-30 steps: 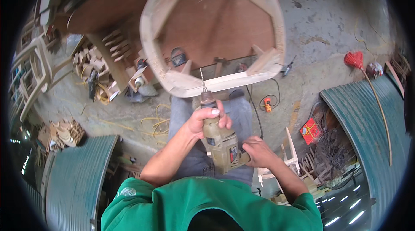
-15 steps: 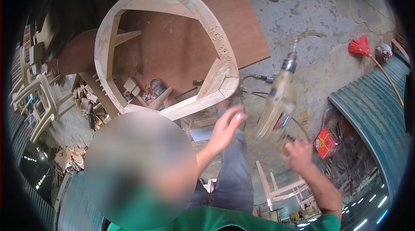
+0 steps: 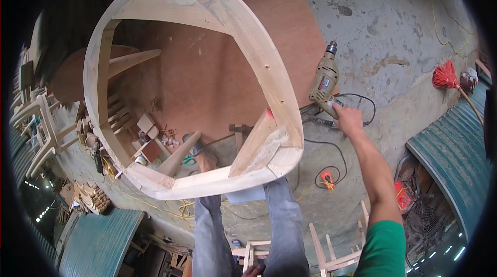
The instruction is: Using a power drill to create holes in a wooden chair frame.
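Observation:
My right hand [image 3: 349, 119] grips the pistol handle of a beige corded power drill [image 3: 324, 79], its bit pointing away from me. The drill is right of a large rounded wooden frame [image 3: 282, 83] and apart from it. The frame is pale wood, built of joined curved pieces, with two small holes showing on its right side. A whitish patch marks its lower right corner, beside a small red mark. My left hand is out of view. Under the frame's near side are my legs in grey trousers [image 3: 283, 225].
A reddish-brown board [image 3: 207, 85] lies on the concrete floor beneath the frame. The drill's black cable loops toward an orange socket [image 3: 326, 179]. Wood offcuts, chair frames [image 3: 45, 127] and green corrugated sheets [image 3: 449, 145] stand around. A red broom [image 3: 445, 76] is at far right.
The drill has swung away from me and left, nearer the frame. My left hand has left the picture. Wood shavings on the frame's right side are gone, and the frame appears larger and lower.

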Available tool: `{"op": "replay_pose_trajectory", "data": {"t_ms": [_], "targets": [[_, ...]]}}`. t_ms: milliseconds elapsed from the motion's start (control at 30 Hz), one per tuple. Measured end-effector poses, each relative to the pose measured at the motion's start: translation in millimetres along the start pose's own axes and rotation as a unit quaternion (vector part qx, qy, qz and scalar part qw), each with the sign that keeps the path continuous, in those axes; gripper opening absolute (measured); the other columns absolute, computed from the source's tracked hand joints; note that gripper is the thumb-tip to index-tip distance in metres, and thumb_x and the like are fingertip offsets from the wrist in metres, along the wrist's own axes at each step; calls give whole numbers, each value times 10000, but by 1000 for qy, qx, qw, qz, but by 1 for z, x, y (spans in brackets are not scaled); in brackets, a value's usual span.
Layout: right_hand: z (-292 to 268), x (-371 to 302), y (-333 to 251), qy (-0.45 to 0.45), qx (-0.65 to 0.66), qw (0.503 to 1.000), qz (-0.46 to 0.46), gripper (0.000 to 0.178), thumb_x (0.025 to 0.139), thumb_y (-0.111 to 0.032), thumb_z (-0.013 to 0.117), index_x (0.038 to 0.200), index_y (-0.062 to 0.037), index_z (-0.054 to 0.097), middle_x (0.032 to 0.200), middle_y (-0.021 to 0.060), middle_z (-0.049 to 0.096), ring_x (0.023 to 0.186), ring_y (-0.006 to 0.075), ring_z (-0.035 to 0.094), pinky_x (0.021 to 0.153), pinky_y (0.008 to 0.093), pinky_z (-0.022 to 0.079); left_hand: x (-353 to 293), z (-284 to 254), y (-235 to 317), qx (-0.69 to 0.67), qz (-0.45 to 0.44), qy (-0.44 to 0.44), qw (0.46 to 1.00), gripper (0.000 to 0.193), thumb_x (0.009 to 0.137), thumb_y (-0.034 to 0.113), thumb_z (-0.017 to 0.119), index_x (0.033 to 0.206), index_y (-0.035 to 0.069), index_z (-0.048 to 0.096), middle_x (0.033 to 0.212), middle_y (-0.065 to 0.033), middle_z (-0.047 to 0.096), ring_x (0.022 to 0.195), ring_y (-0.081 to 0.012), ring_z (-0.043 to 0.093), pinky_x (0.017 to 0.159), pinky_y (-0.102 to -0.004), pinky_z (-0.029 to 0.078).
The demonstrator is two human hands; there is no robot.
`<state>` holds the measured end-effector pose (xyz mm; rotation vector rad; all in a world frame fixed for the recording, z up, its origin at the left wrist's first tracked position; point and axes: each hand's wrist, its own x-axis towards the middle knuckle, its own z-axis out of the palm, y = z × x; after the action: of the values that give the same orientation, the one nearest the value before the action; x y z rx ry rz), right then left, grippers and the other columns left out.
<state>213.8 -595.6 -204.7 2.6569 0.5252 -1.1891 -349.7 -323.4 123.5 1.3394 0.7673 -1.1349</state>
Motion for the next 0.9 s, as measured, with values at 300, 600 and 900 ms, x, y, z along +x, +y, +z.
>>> {"op": "replay_pose_trajectory", "data": {"t_ms": [300, 600, 900], "targets": [[106, 72, 2, 67, 114, 991, -20, 202, 898, -139, 614, 1097, -167, 635, 900, 153, 692, 834, 337, 697, 706, 493, 512, -18, -30, 9, -101, -228, -38, 968, 421, 992, 303, 579, 1314, 32, 585, 1295, -158, 594, 1188, -277, 591, 1019, -377, 474], [73, -154, -92, -128, 464, 876, 6, 155, 968, -157, 601, 992, -10, 560, 860, 129, 550, 816, 223, 562, 757, 393, 481, -58, -11, 32, -395, -274, -40, 876, 434, 1019, 341, 579, 1326, 33, 583, 1250, -95, 622, 1195, -205, 569, 1046, -357, 443], [-87, -451, -280, -206, 290, 933, 50, 206, 938, -227, 699, 918, -27, 653, 893, 206, 686, 764, 329, 657, 735, 451, 521, -80, -24, 18, -384, -260, -5, 886, 370, 988, 356, 640, 1195, 49, 651, 1149, -70, 657, 1108, -155, 584, 992, -334, 449]]}}
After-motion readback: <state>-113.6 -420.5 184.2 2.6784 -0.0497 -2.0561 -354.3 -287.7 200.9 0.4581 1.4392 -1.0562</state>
